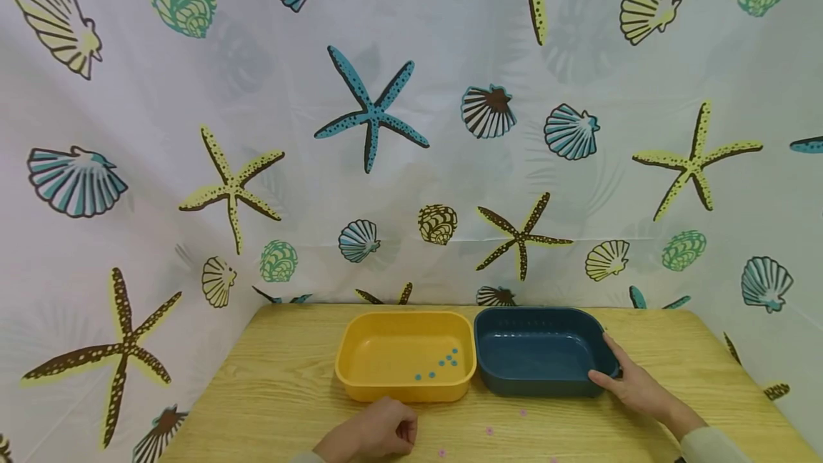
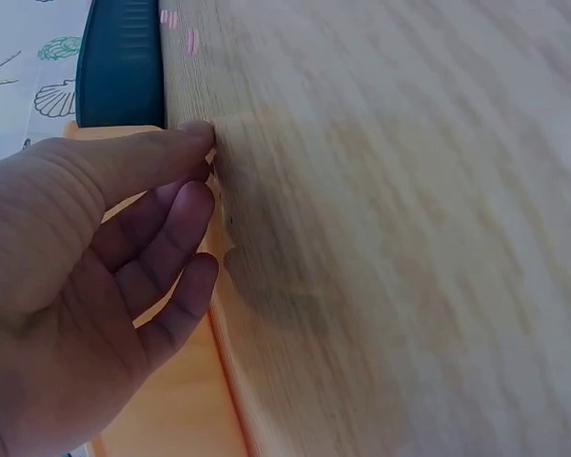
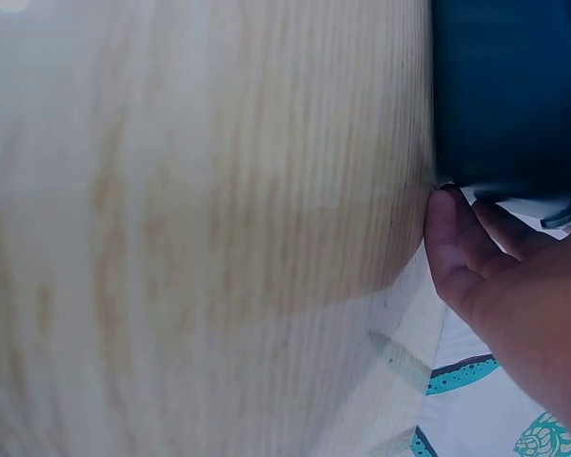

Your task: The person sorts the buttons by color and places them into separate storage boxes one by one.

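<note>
In the head view my right hand [image 1: 633, 384] grips the right end of a dark blue plastic basin [image 1: 540, 379], thumb at the front corner, forefinger along the side. The right wrist view shows its fingertips [image 3: 444, 214] low against the blue wall. My left hand [image 1: 379, 429] is bent down over the table just in front of a yellow basin [image 1: 379, 363]. In the left wrist view its thumb and forefinger tips come together at the table; I cannot tell whether they pinch something. Several small blue pieces [image 1: 449, 358] lie in the yellow basin.
Several tiny pink flower-shaped pieces [image 1: 490, 431] are scattered on the wooden table [image 1: 270, 384] in front of the basins. The two basins stand side by side. A white curtain [image 1: 424, 163] printed with shells and starfish encloses the back and sides.
</note>
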A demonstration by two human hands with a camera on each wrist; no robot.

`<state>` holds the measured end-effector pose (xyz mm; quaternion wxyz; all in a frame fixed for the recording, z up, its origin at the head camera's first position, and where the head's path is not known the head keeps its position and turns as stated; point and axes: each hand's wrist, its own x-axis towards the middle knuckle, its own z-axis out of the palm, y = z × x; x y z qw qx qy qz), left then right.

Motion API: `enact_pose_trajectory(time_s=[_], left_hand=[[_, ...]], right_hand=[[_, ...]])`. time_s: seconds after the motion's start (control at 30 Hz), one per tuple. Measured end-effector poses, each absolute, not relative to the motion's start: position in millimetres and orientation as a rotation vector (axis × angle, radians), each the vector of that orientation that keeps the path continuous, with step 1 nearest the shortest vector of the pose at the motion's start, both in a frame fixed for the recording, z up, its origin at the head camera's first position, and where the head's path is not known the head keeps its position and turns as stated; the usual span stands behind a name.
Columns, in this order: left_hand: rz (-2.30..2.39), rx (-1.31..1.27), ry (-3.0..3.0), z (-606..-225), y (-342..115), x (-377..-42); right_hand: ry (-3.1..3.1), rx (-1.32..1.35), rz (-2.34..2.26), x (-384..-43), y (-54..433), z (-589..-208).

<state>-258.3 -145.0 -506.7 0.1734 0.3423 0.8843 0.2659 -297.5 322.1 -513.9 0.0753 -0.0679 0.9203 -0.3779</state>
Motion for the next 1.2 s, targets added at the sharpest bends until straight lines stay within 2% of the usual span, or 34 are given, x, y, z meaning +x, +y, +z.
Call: enact_pose_trajectory(time_s=[0.33,0.67,0.97,1.2], left_hand=[[0.849,0.924,2.476,-491,-133,-251],[0.934,1.159,2.569,-475,-114,-260],[1.074,0.979,2.696,-451,-89,-272],[1.208,0.887,2.680,-448,-64,-283]], right_hand=[[2.729,-0.185,-1.151,-297,321,-511],[2.710,-0.171,-1.172,-297,322,-510],[2.705,-0.173,-1.184,-297,322,-510],[2.686,-0.159,-1.198,-297,321,-511]])
